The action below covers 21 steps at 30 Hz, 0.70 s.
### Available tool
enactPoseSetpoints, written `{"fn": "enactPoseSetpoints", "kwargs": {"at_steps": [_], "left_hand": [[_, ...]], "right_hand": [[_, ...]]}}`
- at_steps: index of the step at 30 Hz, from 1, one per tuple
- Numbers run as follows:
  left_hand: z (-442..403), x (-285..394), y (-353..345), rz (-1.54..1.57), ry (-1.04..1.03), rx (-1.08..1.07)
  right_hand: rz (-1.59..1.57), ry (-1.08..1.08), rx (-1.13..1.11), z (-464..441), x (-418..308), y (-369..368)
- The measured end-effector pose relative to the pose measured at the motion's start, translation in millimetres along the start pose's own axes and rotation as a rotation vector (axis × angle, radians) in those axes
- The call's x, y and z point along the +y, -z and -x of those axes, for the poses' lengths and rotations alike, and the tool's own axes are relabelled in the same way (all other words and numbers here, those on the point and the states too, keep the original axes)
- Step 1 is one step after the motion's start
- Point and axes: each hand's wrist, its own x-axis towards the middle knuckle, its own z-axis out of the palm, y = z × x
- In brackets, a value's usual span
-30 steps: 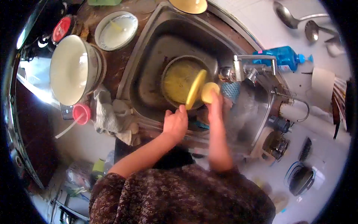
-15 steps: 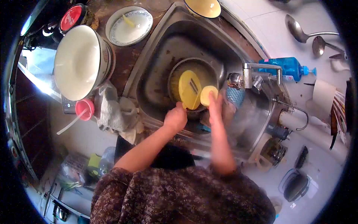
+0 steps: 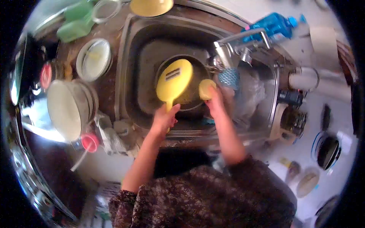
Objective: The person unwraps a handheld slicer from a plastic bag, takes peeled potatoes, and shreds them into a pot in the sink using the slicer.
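Note:
My left hand point(image 3: 164, 118) is closed round the handle of a yellow paddle-shaped grater point(image 3: 176, 83), which has dark blade slots in its face. The grater is tilted over a round metal basin point(image 3: 197, 70) inside the steel sink point(image 3: 140, 49). To its right, my right hand point(image 3: 215, 102) grips a pale yellow rounded piece that looks like a peeled potato point(image 3: 206, 88). A small gap separates the potato from the grater. What lies in the basin is partly hidden by the grater.
A faucet point(image 3: 228, 57) reaches over the sink's right side, near a blue textured cup point(image 3: 229, 78) and a blue bottle point(image 3: 272, 27). Large bowls point(image 3: 62, 110), stacked small dishes point(image 3: 97, 62) and a pink cup point(image 3: 90, 142) stand left. A yellow bowl point(image 3: 151, 7) sits behind.
The head view has shifted and turned. The grater now leans with its top to the right, its face clearer of the potato. Both hands keep their holds.

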Motion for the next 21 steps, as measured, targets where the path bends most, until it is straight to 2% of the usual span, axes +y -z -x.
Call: {"fn": "enactPoseSetpoints", "kwargs": {"at_steps": [2,3,4,6,7,8,9,11,12,14,21], "left_hand": [[3,2,12,0.395,-0.046,-0.185],[7,10,16,0.521,-0.018,-0.254],[9,12,20,0.477,-0.013,-0.269],[14,13,29,0.780,0.099,-0.379],[17,16,29,0.836,0.111,-0.421],[19,16,29,0.809,0.115,-0.425],[20,15,29,0.872,0.117,-0.476],[20,13,28,0.918,0.125,-0.530],[20,11,27,0.930,0.143,-0.525],[21,9,26,0.940,0.166,-0.513],[20,7,30,0.770,0.228,-0.411]], "right_hand": [[0.025,-0.012,0.063,6,-4,-5],[0.103,-0.008,-0.022,12,-10,-9],[0.184,-0.004,-0.112,14,-13,-12],[0.167,0.064,-0.136,0,10,-15],[0.376,0.108,-0.185,-4,18,-21],[0.590,0.150,-0.234,-7,22,-26],[0.569,0.151,-0.225,-11,26,-32],[1.020,0.137,-0.421,-15,29,-42],[1.007,0.135,-0.415,-17,30,-45],[0.970,0.169,-0.594,-15,27,-49],[1.197,0.349,-0.416,26,-26,-38]]}}
